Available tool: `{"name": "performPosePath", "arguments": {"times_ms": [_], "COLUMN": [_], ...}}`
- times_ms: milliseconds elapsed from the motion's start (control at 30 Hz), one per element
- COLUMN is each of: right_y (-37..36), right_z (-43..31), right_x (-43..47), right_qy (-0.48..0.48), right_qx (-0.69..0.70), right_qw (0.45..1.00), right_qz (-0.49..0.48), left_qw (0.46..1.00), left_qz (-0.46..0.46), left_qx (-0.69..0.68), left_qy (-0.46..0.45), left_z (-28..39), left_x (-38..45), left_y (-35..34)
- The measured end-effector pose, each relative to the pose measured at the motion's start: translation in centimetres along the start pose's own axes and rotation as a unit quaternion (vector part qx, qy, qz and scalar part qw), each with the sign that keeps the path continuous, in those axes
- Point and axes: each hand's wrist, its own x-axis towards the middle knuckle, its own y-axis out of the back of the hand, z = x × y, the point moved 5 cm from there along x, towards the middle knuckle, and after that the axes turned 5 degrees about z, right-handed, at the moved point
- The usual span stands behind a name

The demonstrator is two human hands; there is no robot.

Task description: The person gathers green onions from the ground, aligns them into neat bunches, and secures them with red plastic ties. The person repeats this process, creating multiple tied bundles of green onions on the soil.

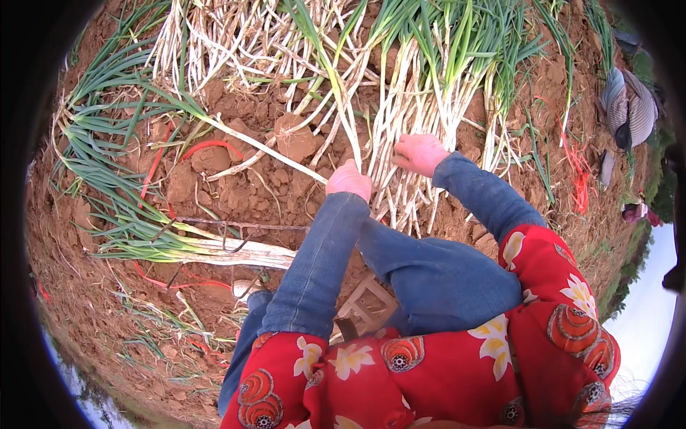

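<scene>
My left hand (349, 180) is closed around the white stalks of a few green onions (214, 124), whose green leaves spread up and to the left. To its right, my right hand (420, 154) rests at a thick pile of green onions (407, 107), fingers bent over the white stalks; whether it grips any is hidden. The pile lies on the soil with its green tops pointing away from me. A gathered bunch of green onions (246, 252) lies at the lower left, beside my left forearm.
More green onions (214, 43) lie at the top. A metal-tined tool (241, 225) lies by the lower-left bunch. Red plastic strips (580, 177) lie on the soil at right. A small wooden stool (367, 303) is beneath me. A person (634, 211) is at far right, near a striped cloth bundle (638, 110).
</scene>
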Motion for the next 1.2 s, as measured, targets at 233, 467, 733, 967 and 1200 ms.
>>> {"name": "performPosePath", "arguments": {"times_ms": [233, 467, 733, 967, 1200], "right_y": [-0.2, -4.3, -3.0, 4.2, 4.7], "right_z": [0.7, 2.3, 3.1, 2.3, -3.2], "right_x": [1.3, 3.5, 1.6, 1.2, 3.6], "right_qy": [-0.155, -0.315, -0.305, -0.17, -0.155], "right_qx": [0.044, 0.332, 0.651, 0.734, 0.773], "right_qw": [0.987, 0.889, 0.693, 0.647, 0.608], "right_qz": [0.002, 0.03, 0.062, 0.115, 0.099], "left_qw": [0.998, 0.994, 0.983, 0.775, 0.77], "left_qz": [0.005, 0.007, 0.155, -0.136, -0.24], "left_qx": [0.064, 0.1, -0.057, -0.617, -0.591], "left_qy": [-0.003, -0.036, -0.086, 0.011, 0.008], "left_z": [1.1, 1.6, -1.6, -1.2, -0.6], "left_x": [-1.3, -0.4, 1.6, -0.8, -1.0], "left_y": [-0.8, -1.6, 1.1, 13.2, 6.1]}}
